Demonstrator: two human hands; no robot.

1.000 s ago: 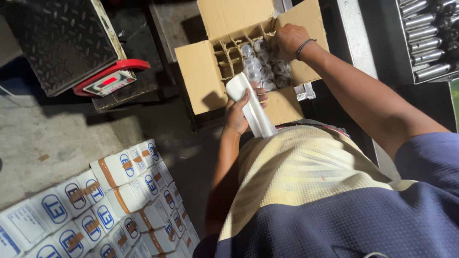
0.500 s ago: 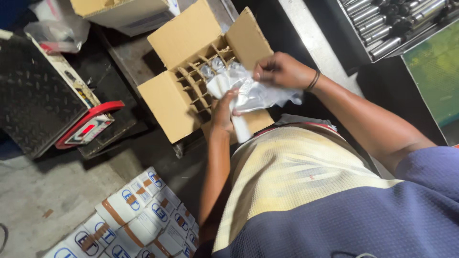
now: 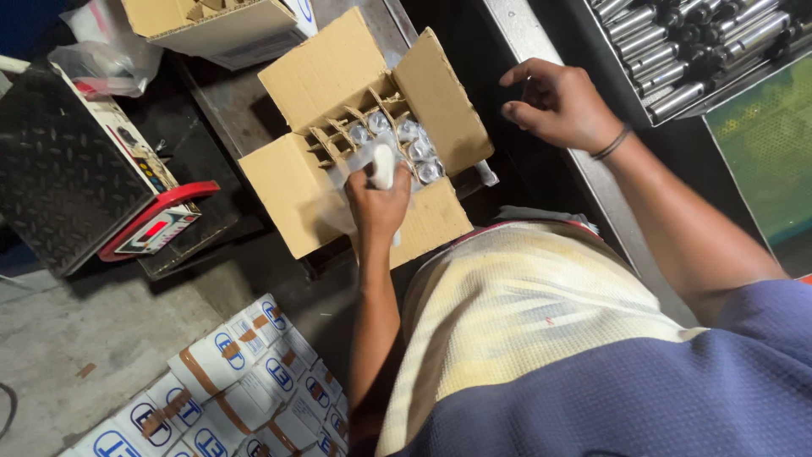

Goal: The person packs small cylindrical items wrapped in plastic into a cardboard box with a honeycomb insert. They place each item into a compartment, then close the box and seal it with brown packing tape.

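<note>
1. Two hands work over an open carton [image 3: 355, 144] at upper centre of the frame, which sits on a dark table [image 3: 228, 110]. Cardboard dividers split the carton into cells, and several cells on its right side hold shiny wrapped parts [image 3: 414, 148].

2. Risk: the left hand [image 3: 376, 207] grips a white wrapped part [image 3: 382, 165] above the cells. The wrap looks slick, so I judge it could slip through the grip, or catch a divider edge and bend it if it enters a cell at a tilt.

3. Risk: loose clear film [image 3: 338, 199] lies over the carton's near edge under that hand. It could snag on the part or get dragged into a cell.

4. Left fingers: curled closed around the lower end of the white part, with its top poking out above the fist, directly over the carton's middle cells.

5. Right hand [image 3: 562, 101]: at upper right of the frame, clear of the carton, over the table's metal edge. Its fingers are loosely spread and half bent, holding nothing I can see.

6. Nearby: a tray of metal cylinders [image 3: 677, 51] at the upper right corner, a scale [image 3: 152, 228] with a red frame at left, and white boxes [image 3: 245, 389] stacked on the floor at lower left.
</note>
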